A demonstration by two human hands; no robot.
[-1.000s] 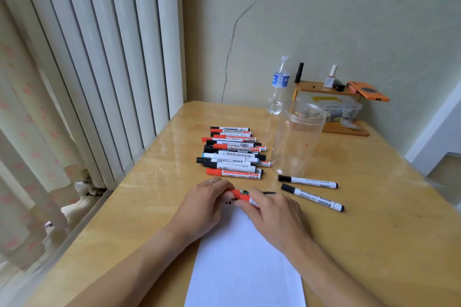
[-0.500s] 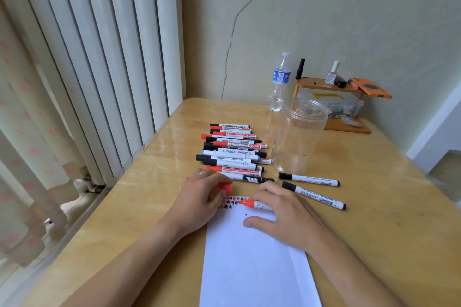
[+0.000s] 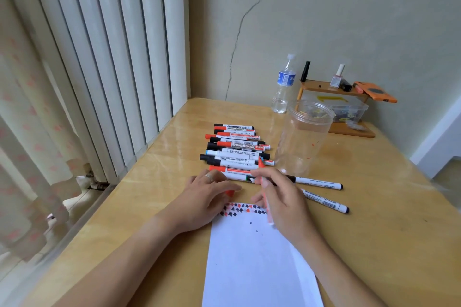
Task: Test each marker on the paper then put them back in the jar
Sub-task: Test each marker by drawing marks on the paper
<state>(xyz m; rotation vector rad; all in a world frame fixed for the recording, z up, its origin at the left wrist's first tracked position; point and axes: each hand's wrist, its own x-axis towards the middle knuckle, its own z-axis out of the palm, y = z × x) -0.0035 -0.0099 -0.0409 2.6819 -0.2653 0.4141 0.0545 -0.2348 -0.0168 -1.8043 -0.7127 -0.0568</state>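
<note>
Right hand (image 3: 282,197) grips an uncapped red marker (image 3: 264,189), blurred, its tip pointing away toward the row of markers (image 3: 237,151) and its body lifted above the top edge of the white paper (image 3: 257,264). Left hand (image 3: 207,197) rests on the worktop (image 3: 374,219) just beside the paper's top left corner, fingers curled around a red cap (image 3: 230,192). Small red and black test marks line the paper's top edge. An empty clear plastic jar (image 3: 303,138) stands upright right of the marker row, and two black-capped markers (image 3: 321,192) lie near its base.
</note>
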